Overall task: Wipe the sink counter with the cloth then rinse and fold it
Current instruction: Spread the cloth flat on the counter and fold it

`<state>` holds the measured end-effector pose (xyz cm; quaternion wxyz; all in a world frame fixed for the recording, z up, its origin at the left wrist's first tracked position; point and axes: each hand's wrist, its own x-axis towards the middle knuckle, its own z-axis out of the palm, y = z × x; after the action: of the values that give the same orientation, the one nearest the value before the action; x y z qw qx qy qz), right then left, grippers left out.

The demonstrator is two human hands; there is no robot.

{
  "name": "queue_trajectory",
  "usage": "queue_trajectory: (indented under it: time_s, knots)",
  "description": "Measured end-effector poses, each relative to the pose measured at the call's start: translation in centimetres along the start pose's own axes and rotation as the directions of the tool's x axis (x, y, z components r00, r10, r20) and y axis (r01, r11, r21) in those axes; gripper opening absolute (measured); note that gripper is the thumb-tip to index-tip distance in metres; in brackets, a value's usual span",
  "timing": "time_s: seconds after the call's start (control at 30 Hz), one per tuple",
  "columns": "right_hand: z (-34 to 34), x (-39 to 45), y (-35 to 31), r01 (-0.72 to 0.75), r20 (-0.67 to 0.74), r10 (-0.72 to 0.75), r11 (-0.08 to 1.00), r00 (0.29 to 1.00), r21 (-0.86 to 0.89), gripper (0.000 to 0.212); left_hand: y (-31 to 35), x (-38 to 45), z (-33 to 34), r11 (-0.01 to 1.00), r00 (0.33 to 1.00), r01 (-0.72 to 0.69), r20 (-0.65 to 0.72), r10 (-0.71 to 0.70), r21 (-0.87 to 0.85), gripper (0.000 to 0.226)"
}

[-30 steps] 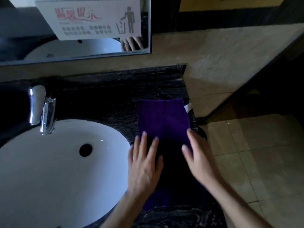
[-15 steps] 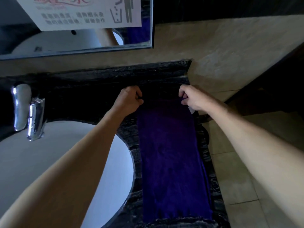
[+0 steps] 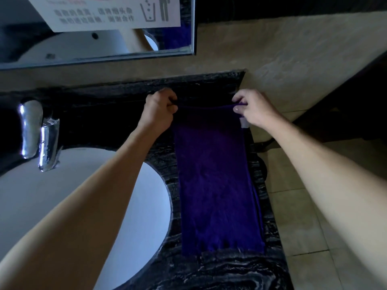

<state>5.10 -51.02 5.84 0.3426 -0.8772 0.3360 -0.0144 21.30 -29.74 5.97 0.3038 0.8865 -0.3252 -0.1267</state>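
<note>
A purple cloth [image 3: 215, 176] lies as a long strip on the dark marble counter [image 3: 230, 271], right of the white sink basin [image 3: 62, 197]. My left hand [image 3: 159, 110] pinches the cloth's far left corner. My right hand [image 3: 253, 109] pinches the far right corner, where a small white tag [image 3: 244, 123] hangs. The far edge is lifted slightly off the counter between both hands. The near edge rests flat close to the counter's front.
A chrome faucet [image 3: 39, 135] stands behind the basin at left. A mirror [image 3: 104, 45] with a white notice sign [image 3: 109, 11] hangs on the beige wall. The counter's right edge drops to a tiled floor [image 3: 314, 227].
Both hands went from pressing flat on the cloth's near part to its far corners and gripped them. Since half a second ago they hold almost still, lifting the far edge slightly.
</note>
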Motion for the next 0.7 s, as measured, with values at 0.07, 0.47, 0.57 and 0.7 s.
queue_trajectory:
  time_s: [0.07, 0.47, 0.57, 0.7]
  knots:
    - [-1.0, -1.2, -0.1, 0.038, -0.020, -0.036, 0.994, 0.999, 0.107, 0.011, 0.0, -1.5, -0.6, 0.998, 0.997, -0.059, -0.044, 0.059, 0.008, 0.022]
    - [-1.7, -16.6, 2.5, 0.108, 0.069, -0.141, 0.929, 0.988, 0.353, 0.026, -0.2, -19.0, -0.3, 0.964, 0.963, -0.246, -0.137, 0.231, -0.102, 0.009]
    - [-0.1, -20.3, 4.3, 0.091, 0.092, -0.133, 0.927, 0.987, 0.364, 0.024, -1.2, -23.2, 1.2, 0.967, 0.975, -0.215, -0.086, 0.205, -0.134, 0.010]
    - [2.1, -24.7, 6.2, 0.120, 0.079, -0.158, 0.924, 0.984, 0.362, 0.016, -2.2, -27.7, 3.0, 0.972, 0.987, -0.162, -0.037, 0.158, -0.172, 0.013]
